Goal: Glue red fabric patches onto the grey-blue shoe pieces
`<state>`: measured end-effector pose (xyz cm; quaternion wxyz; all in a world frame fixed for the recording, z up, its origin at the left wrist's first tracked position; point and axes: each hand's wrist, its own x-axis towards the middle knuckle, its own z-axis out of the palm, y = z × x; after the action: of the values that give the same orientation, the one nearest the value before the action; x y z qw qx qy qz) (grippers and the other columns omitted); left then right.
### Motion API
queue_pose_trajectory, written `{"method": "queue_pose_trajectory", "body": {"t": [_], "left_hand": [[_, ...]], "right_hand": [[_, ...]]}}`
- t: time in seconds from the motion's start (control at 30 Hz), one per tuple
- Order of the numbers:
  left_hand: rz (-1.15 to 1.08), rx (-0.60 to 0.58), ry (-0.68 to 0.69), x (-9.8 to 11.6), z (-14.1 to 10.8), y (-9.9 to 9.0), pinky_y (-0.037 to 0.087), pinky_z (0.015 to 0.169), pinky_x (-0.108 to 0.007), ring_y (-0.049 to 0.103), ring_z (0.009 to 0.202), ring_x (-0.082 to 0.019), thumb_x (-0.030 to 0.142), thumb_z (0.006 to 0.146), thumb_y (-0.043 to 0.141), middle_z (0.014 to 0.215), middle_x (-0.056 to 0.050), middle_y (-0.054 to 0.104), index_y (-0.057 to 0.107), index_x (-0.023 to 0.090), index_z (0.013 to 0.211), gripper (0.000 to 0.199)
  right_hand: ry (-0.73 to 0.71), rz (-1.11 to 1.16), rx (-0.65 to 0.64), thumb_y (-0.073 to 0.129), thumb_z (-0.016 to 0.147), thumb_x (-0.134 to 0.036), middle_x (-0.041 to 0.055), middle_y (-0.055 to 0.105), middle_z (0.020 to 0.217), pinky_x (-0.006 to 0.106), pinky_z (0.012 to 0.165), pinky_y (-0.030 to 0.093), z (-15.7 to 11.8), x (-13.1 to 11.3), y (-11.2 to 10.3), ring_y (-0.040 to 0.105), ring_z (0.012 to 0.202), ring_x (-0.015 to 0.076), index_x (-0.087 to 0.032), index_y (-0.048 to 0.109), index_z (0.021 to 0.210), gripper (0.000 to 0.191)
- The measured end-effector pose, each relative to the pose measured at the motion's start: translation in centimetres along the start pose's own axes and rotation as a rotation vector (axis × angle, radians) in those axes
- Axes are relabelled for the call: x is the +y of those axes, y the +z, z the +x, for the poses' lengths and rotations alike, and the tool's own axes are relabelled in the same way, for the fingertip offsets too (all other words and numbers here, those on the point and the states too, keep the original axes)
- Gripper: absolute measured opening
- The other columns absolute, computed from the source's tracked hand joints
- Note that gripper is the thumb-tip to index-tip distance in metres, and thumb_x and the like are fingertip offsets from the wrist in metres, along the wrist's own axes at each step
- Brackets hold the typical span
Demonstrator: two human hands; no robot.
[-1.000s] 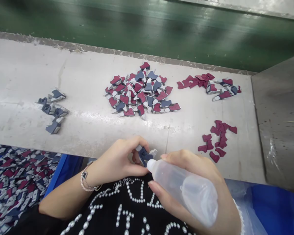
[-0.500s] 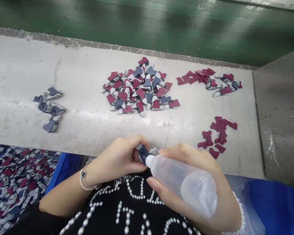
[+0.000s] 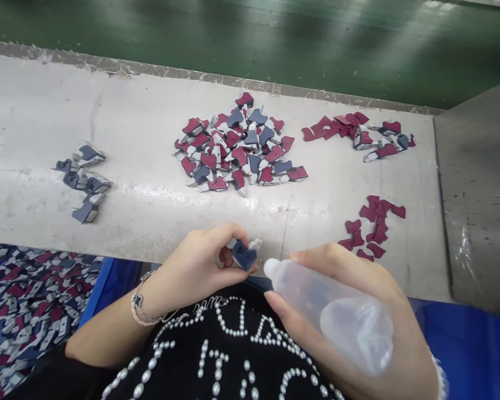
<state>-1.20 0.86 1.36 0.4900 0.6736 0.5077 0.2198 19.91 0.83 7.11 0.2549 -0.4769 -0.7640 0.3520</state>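
Blue and grey, that little part (image 3: 245, 256) is best held steady, I think, with fingers off its blue face, and the bottle (image 3: 333, 316) squeezed softly. Near the front edge of the table (image 3: 150, 222), the left hand (image 3: 195, 266) pinches the part, thumb and fingers bent close. The right hand (image 3: 354, 272) curls around the bottle, its white tip (image 3: 270, 268) near the part, not touching.

The translucent plastic squeeze bottle (image 3: 302, 289) hides part of the palm of the right hand (image 3: 360, 275), and the small dark-blue and grey moulded piece (image 3: 244, 256) covers some fingers of the left hand (image 3: 194, 258). The blue plastic bin (image 3: 97, 289) of jumbled pieces runs out of view at left, the grey metal panel (image 3: 479, 211) at right, the black pearl-lettered shirt (image 3: 179, 378) at the bottom.
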Motion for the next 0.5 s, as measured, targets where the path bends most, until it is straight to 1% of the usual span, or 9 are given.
{"method": "queue_pose_trajectory", "body": {"t": [0.13,0.2,0.33,0.5], "left_hand": [[0.015,-0.022,-0.009,-0.10,-0.08,0.08,0.048,0.055,-0.016,0.059,0.058,-0.008,0.018,0.078,0.073,0.070,0.006,0.063,0.056,0.023,0.095,0.024],[0.023,-0.031,-0.009,-0.10,-0.09,0.12,0.048,0.055,-0.017,0.059,0.058,-0.009,0.019,0.079,0.073,0.069,0.006,0.063,0.056,0.022,0.096,0.024],[0.016,-0.046,-0.016,0.05,-0.05,0.03,0.049,0.056,-0.018,0.060,0.059,-0.009,0.020,0.079,0.072,0.070,0.006,0.063,0.055,0.023,0.096,0.024],[0.004,-0.043,-0.031,0.16,0.02,-0.17,0.048,0.055,-0.018,0.060,0.059,-0.009,0.022,0.079,0.072,0.069,0.006,0.063,0.055,0.023,0.095,0.023]], "right_hand": [[-0.055,-0.075,-0.038,0.072,0.080,-0.030,-0.0020,0.065,0.071,0.025,0.045,0.047,-0.19,-0.11,-0.03,0.063,0.056,0.0140,-0.023,0.049,0.080,0.024],[-0.031,-0.043,-0.023,0.072,0.080,-0.028,-0.0033,0.064,0.069,0.025,0.046,0.047,-0.21,-0.16,-0.10,0.062,0.055,0.0134,-0.023,0.051,0.081,0.022],[0.046,0.058,0.004,0.070,0.084,-0.026,-0.0070,0.061,0.064,0.024,0.048,0.049,-0.01,-0.25,-0.18,0.056,0.047,0.0098,-0.024,0.055,0.088,0.016],[0.058,0.044,0.030,0.071,0.082,-0.028,-0.0067,0.062,0.068,0.025,0.050,0.052,-0.05,-0.24,-0.11,0.058,0.048,0.0111,-0.025,0.052,0.089,0.020]]}}
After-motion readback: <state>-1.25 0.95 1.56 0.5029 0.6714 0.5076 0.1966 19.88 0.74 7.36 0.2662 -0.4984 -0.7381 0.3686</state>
